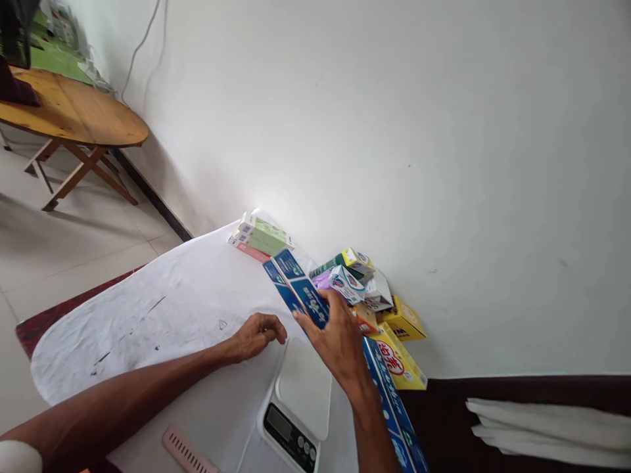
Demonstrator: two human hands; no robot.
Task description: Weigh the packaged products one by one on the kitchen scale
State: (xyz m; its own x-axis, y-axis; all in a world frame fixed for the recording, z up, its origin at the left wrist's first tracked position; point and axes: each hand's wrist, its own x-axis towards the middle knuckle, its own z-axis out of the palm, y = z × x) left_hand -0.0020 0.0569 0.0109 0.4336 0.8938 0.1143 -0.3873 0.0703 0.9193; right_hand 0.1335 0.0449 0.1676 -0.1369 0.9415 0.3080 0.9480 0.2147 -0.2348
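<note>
My right hand [340, 341] grips a long blue toothpaste box [298, 286] with white lettering, thumb on the near side and fingers over the far side. The box is held slantwise beyond a white digital kitchen scale [305, 384]. Nothing lies on the scale's plate, and its display looks blank. Just left of the scale, my left hand [259, 336] is loosely curled low over the white cloth [192, 289], with nothing visible in its fingers. A second long blue box [394, 410] lies along the table's right side, partly behind my right forearm.
Green and pink cartons [266, 236] are stacked at the far end. Beside the wall sits a cluster of small boxes, including a yellow one [399, 358] and a white-blue one [346, 284]. A pink perforated strap [187, 450] lies near me. A wooden folding table [89, 112] stands left.
</note>
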